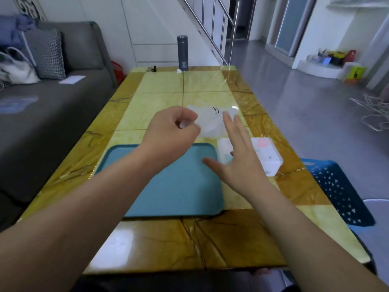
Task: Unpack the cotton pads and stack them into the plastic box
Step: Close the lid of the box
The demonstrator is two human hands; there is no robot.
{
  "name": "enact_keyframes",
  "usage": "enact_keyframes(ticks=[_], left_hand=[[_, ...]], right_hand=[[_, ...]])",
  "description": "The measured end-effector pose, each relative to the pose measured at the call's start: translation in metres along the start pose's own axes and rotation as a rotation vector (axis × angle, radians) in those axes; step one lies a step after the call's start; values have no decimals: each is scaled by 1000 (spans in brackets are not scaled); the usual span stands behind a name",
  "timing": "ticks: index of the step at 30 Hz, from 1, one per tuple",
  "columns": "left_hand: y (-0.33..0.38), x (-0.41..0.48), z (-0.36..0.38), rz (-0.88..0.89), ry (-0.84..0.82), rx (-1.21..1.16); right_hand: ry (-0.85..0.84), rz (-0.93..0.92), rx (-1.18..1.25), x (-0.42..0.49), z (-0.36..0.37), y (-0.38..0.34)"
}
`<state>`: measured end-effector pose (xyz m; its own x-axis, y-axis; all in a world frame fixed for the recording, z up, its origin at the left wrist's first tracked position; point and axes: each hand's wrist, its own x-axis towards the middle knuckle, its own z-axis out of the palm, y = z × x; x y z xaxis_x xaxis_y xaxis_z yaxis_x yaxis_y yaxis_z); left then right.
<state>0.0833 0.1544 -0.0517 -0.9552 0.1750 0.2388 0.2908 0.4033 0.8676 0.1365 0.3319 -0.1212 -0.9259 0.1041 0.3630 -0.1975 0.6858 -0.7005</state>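
Observation:
A clear plastic bag of white cotton pads point(212, 121) with black lettering lies on the table beyond the tray. My left hand point(172, 131) is curled and pinches the bag's left end. Over the bag's right part my right hand point(240, 150) hovers with straight, spread fingers, the fingertips at its near edge. Under and behind that hand sits the clear plastic box point(265, 157), with white contents and a pink label; the hand hides its left part.
A teal tray point(168, 186) lies in front of me on the glossy yellow-brown table point(160, 243). A dark flask point(182, 53) stands at the far edge. A grey sofa point(52, 106) runs along the left; a blue perforated stool point(336, 186) stands at the right.

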Motion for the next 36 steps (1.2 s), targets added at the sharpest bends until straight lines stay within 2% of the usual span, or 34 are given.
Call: enact_keyframes(ticks=[5,9,14,17,21,24,27,33,36], left_hand=[[23,-38,-13,-130,8,-150],[37,-56,-1,-218,-57,-223],[75,-79,42,-230,-228,-377],[96,-88,69,-212,-298,-455],[118,-103,110,-259,-537,-457],[124,-115,144,-260,-653,-389],[123,-122,171,-240,-703,-278],[107,-121,195,-214,-719,-161],[94,-114,197,-202,-719,-107]], right_hand=[[61,-68,63,-13,-10,-42],[25,-144,-136,-17,-35,-62],[-134,16,-479,-30,-95,-90],[-117,57,-654,-37,-135,-92],[-113,200,-853,-54,-179,-81],[-131,351,-944,-66,-203,-56],[-130,457,-982,-74,-218,-19],[-156,557,-852,-102,-205,80],[-210,620,-871,-115,-197,123]])
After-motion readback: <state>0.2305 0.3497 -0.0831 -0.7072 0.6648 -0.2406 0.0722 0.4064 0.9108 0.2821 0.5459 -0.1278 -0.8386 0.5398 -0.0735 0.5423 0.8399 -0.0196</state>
